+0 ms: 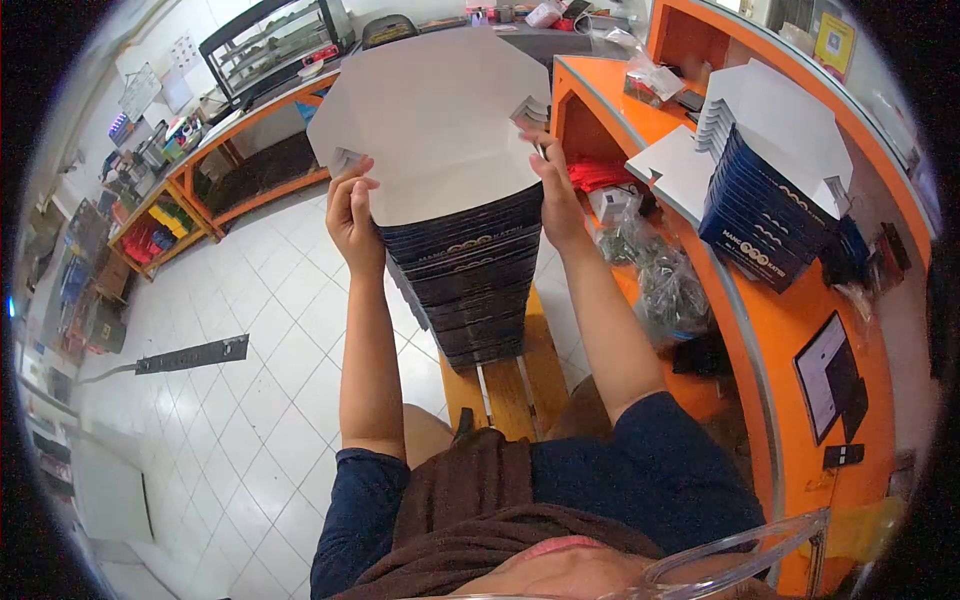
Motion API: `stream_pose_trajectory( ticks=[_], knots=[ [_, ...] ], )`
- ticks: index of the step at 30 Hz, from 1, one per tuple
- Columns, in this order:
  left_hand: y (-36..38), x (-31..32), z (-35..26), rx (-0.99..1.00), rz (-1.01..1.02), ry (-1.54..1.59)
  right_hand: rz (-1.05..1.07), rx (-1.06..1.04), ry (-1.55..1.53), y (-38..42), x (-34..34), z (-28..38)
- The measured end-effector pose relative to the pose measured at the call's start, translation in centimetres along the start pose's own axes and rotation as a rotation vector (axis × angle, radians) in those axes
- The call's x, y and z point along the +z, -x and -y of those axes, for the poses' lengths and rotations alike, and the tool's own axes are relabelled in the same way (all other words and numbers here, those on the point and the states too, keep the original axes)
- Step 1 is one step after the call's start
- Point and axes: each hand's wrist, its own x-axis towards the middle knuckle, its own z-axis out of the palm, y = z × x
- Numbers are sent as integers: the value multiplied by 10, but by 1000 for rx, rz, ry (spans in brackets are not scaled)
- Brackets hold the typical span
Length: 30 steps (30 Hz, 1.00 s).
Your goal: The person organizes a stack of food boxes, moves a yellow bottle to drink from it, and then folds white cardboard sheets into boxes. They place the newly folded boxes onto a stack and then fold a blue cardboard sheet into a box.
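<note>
A tall stack of dark-blue printed cardboard boxes (465, 290) with white insides stands on a slatted wooden bench (545, 365) in front of me. The top cardboard box (440, 130) is open, its white lid raised and leaning away from me. At its left corner my left hand (353, 212) grips the side wall, fingers bent at the folded flap. My right hand (556, 190) has hold of the opposite side wall near the right flap. Parts of the fingers are hidden behind the cardboard.
On the orange counter (740, 310) to the right sits a second stack of open boxes (765, 205), with a tablet (825, 375) nearer me. Plastic bags (670, 285) fill the shelf below. A power strip (190, 355) lies on the tiled floor; a glass display case (270, 50) stands behind.
</note>
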Motion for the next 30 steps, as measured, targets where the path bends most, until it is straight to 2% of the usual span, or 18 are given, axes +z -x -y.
stream_pose_trajectory(
  ticks=[1,3,4,5,6,8,9,11,12,13,15,16,18,19,24,27,30],
  knots=[
    [4,-1,-2,-25,27,10,-35,-22,-35,2,1,-2],
    [19,6,-3,-11,-58,209,-112,-60,-101,11,2,-12],
    [29,9,-2,-7,-100,311,-152,19,-136,21,-2,-21],
    [43,-4,1,-60,-4,197,-193,94,-170,33,-8,-36],
    [63,-11,9,-111,-80,158,-235,168,-202,46,-15,-52],
    [121,-29,37,-316,-165,39,-248,338,-167,81,-24,-85],
    [157,-36,62,-515,-252,112,-178,409,-114,106,-29,-108],
    [230,-47,106,-775,-189,53,-95,570,-151,148,-27,-143],
    [253,-43,108,-865,-177,71,22,647,-233,177,-34,-173],
    [268,-37,109,-910,-143,113,77,565,-119,210,-32,-218],
    [276,-28,106,-966,-17,180,241,713,96,234,-26,-193],
    [280,-27,104,-996,62,213,277,689,190,239,-22,-186],
    [290,-31,104,-923,189,105,362,636,370,243,-13,-182],
    [295,-33,106,-880,251,51,327,632,375,245,-10,-186],
    [295,-34,106,-867,306,53,178,672,474,249,-2,-201],
    [301,-38,102,-904,317,34,191,703,566,231,1,-159],
    [308,-41,97,-917,294,85,193,607,560,244,-2,-173]
  ],
)
